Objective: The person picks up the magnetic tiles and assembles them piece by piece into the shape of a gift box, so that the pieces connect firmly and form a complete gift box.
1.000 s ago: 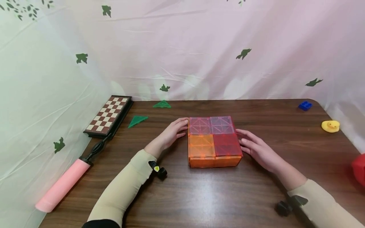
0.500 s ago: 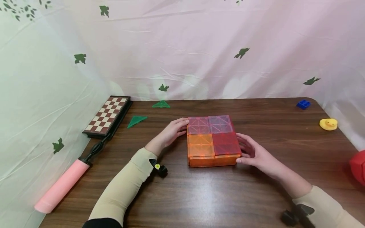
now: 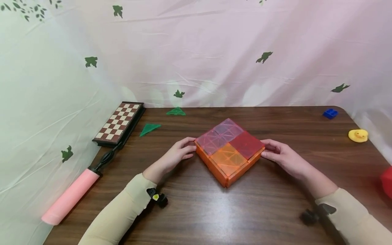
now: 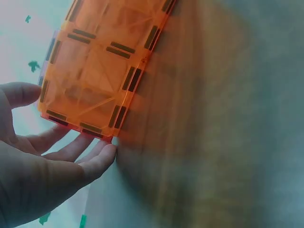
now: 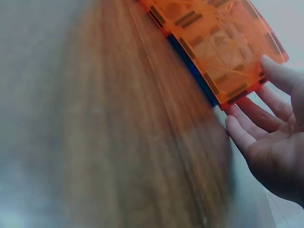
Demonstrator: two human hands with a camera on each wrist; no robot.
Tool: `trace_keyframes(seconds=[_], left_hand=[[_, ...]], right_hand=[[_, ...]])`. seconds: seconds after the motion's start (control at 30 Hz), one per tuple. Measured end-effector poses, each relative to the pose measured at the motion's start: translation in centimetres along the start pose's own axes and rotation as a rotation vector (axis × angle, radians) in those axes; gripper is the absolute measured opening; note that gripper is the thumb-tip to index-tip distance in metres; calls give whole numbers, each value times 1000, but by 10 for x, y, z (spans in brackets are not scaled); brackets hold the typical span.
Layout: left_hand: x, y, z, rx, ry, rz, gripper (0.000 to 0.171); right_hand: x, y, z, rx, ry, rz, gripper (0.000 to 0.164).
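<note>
A flat box of see-through magnetic tiles (image 3: 228,161) stands turned cornerwise on the table, with orange sides. Its top has pink and purple tiles at the back left, red at the right and orange in front. My left hand (image 3: 176,154) holds its left corner; in the left wrist view the thumb (image 4: 23,94) lies at the upper edge and the fingers reach round the end. The right hand (image 3: 283,154) grips the opposite corner, its thumb (image 5: 280,73) against the orange side and its fingers behind. A blue strip (image 5: 192,69) shows along the bottom edge in the right wrist view.
Two green triangular tiles (image 3: 150,128) lie at the back left, near a folded chessboard (image 3: 117,122) and a pink hand pump (image 3: 71,195). Toward the back right are a blue block (image 3: 330,113) and a yellow duck (image 3: 358,135). A red object (image 3: 387,182) is cut off at the right edge.
The box has turned from square-on to cornerwise. My left hand has moved toward me and left with its corner; the right hand has closed in from beside the box onto the right corner.
</note>
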State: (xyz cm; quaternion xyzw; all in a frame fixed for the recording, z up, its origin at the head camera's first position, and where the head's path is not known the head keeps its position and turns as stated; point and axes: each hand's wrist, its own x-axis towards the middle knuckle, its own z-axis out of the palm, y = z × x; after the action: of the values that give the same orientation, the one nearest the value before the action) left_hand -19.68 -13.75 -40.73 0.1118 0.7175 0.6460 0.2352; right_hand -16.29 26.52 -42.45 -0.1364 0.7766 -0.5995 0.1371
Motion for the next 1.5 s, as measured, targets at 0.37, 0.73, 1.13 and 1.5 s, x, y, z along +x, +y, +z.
trace_keyframes(seconds=[0.37, 0.73, 1.13, 1.5], left_hand=[[-59, -13, 36, 60, 37, 91, 48], [-90, -19, 68, -67, -48, 86, 50], [-51, -6, 12, 158, 227, 32, 40], [10, 0, -129, 983, 404, -77, 51]], right_hand=[[27, -1, 0, 177, 13, 25, 45], [52, -8, 3, 196, 4, 78, 51], [52, -8, 11, 223, -3, 39, 42], [52, -11, 14, 239, 14, 61, 37]])
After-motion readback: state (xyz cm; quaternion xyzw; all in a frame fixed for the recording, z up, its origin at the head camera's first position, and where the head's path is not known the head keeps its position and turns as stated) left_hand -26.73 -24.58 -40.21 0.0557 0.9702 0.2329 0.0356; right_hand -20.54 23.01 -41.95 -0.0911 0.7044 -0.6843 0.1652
